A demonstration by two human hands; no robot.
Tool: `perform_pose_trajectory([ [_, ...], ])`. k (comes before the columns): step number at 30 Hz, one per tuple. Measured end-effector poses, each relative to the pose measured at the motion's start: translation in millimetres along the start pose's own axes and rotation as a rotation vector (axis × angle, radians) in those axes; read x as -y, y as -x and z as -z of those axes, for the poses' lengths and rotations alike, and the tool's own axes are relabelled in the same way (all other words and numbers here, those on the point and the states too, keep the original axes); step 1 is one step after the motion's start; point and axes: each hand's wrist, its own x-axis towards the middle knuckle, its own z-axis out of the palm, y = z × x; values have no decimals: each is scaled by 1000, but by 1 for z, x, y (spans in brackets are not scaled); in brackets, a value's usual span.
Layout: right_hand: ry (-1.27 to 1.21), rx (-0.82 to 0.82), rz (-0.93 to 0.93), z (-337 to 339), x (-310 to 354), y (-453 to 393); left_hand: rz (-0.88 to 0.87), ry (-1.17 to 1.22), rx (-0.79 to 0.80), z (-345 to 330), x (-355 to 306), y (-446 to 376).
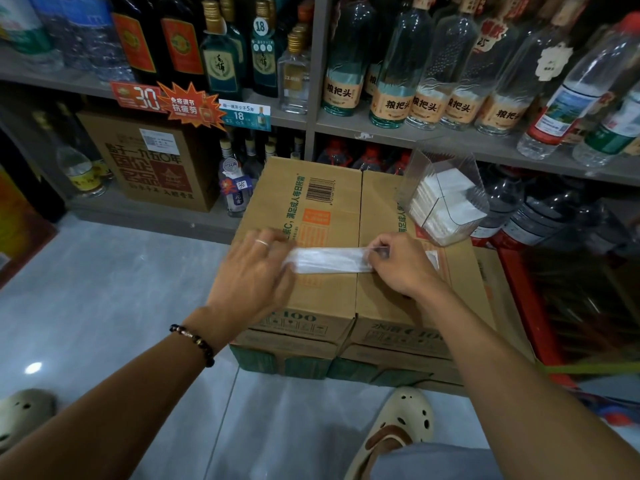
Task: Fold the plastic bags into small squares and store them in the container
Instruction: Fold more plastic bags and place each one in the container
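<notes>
A clear plastic bag [330, 260], folded into a long narrow strip, lies across the top of two cardboard boxes [329, 303]. My left hand [252, 275] rests flat on the strip's left end, its fingers blurred. My right hand [398, 265] pinches the strip's right end between thumb and fingers. A clear plastic container [446, 199] stands at the far right of the box top and holds a stack of folded white bags.
Shelves full of glass and plastic bottles [391, 81] rise behind the boxes. A brown carton [152, 161] sits on the low shelf at the left. A red crate [540, 306] stands to the right. My feet in cream clogs [398, 427] are on the grey floor.
</notes>
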Motion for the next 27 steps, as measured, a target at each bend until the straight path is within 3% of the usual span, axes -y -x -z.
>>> perform_pose_trajectory([
  [2,12,-5,-7,0,1,-1,-132,-76,141,-6,4,6],
  [6,15,-2,-29,0,1,-1,-49,-159,413,-11,9,9],
  [11,76,-89,-95,-1,1,-1,-73,-169,445,-10,14,7],
  [13,284,-194,-97,0,1,4,-65,-167,438,-10,12,7],
  [15,505,-328,-17,-2,1,9,-54,-156,441,-10,10,7],
  [17,510,-362,146,-14,11,16,-43,-143,430,-10,9,8],
  [20,395,-61,405,-47,39,32,-36,-158,421,-11,10,8],
  [23,382,217,388,-71,49,40,-50,-171,430,-13,11,8],
  [27,524,283,332,-72,34,37,-64,-189,425,-11,11,9],
])
